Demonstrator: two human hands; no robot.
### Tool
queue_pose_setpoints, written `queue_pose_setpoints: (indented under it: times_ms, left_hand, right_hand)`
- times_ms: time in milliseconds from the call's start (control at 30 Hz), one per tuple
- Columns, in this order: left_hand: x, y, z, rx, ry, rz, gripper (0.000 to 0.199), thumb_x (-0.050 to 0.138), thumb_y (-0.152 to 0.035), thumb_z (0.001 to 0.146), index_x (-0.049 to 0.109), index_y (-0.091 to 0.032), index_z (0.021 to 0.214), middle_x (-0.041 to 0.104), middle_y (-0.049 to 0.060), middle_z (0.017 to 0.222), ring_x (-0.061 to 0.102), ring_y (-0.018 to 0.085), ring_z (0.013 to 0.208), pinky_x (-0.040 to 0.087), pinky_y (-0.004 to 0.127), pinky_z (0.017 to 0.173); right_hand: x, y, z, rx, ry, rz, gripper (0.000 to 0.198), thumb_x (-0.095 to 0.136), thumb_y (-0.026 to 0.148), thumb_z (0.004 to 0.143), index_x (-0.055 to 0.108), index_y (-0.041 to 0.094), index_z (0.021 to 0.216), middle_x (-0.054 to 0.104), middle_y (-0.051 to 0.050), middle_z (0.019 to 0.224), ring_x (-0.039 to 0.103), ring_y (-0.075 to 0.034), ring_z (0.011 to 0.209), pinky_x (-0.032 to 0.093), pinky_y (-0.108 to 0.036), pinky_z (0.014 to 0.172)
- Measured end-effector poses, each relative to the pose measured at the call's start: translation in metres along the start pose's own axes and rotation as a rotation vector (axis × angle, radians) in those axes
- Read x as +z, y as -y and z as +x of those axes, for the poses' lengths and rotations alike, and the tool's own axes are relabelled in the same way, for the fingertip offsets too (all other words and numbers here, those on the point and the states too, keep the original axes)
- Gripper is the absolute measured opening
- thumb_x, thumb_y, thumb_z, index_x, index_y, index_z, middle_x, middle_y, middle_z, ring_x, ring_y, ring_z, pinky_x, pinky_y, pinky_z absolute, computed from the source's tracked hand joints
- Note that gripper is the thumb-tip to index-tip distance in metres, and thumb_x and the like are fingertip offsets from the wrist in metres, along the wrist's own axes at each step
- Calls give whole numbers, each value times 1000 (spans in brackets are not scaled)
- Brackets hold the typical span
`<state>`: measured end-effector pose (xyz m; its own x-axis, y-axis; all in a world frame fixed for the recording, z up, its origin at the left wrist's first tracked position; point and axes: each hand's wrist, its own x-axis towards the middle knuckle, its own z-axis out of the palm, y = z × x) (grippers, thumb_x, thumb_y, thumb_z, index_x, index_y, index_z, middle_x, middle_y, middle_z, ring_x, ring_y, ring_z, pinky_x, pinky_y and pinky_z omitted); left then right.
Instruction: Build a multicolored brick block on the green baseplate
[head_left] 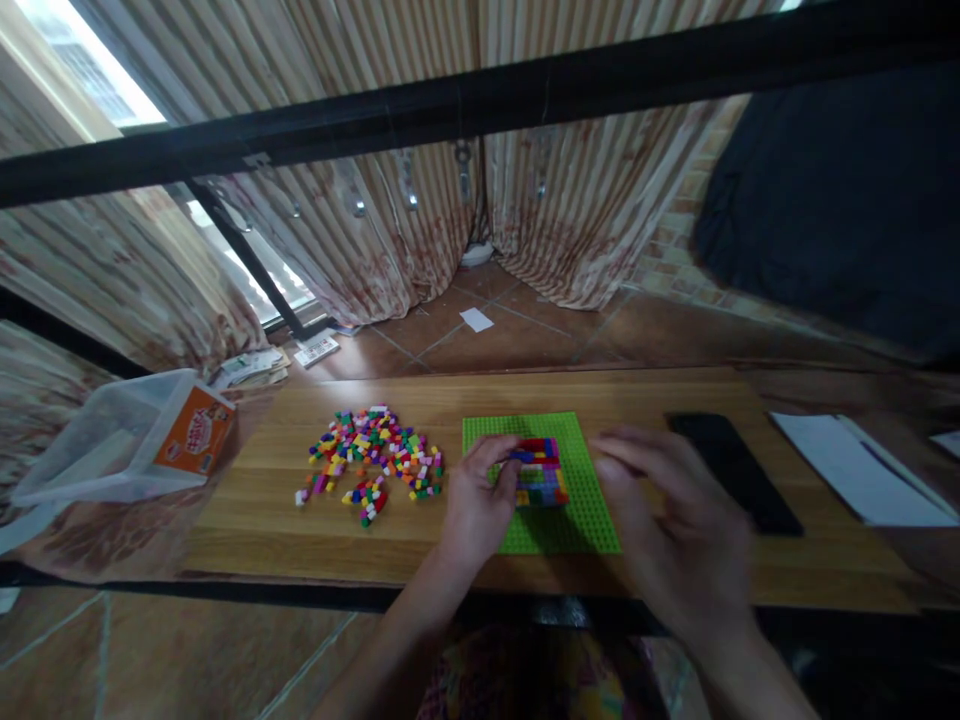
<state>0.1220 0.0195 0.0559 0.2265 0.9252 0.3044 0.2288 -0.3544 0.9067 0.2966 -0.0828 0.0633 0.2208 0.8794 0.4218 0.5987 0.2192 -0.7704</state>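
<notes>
Over the green studded plastic baseplate [585, 510], the half-curled left hand [480, 497] touches the multicoloured plastic-brick structure [543, 478]; sideways pressure could dislodge it. Right hand [686, 530] half-closed, blurred; either grip indeterminable.

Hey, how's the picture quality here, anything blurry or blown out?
Head view: the right hand is smeared by blur, the left hand noticeably sharper; head view, upper left: the window is washed out almost white; head view, right: the dark cloth shows little detail.
</notes>
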Motion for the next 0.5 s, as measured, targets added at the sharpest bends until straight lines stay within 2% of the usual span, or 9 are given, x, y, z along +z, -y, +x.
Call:
queue_pose_setpoints:
  times_ms: [133, 300, 400, 500]
  left_hand:
    - [7, 4, -4, 16, 27, -60, 28, 60, -15, 85, 66, -24, 112, 70, 4, 102, 68, 16, 93, 55, 31, 88]
    - [13, 8, -6, 58, -10, -49, 33, 61, -18, 86, 63, -24, 118, 71, 2, 100, 68, 14, 90, 55, 30, 87]
    - [13, 9, -6, 110, -14, 34, 32, 61, -18, 86, 62, -24, 118, 70, 2, 97, 67, 14, 88, 55, 30, 84]
    - [7, 11, -2, 156, -52, 193, 33, 61, -16, 85, 62, -23, 118, 68, 5, 102, 65, 18, 95, 53, 34, 88]
  right_hand:
    - [24, -5, 23, -34, 38, -27, 27, 57, 43, 89, 71, 28, 107, 66, -8, 104, 62, -25, 101, 52, -45, 89]
    - [46, -13, 46, -44, 119, -10, 25, 51, 36, 94, 71, 27, 104, 66, -7, 105, 60, -23, 103, 50, -42, 91]
    - [49, -23, 50, -33, 145, 3, 22, 52, 35, 94, 72, 27, 99, 65, -5, 105, 59, -22, 104, 49, -41, 92]
    - [49, -36, 54, -71, 119, -44, 19, 55, 33, 92, 73, 27, 95, 64, -6, 105, 59, -23, 103, 48, -43, 92]
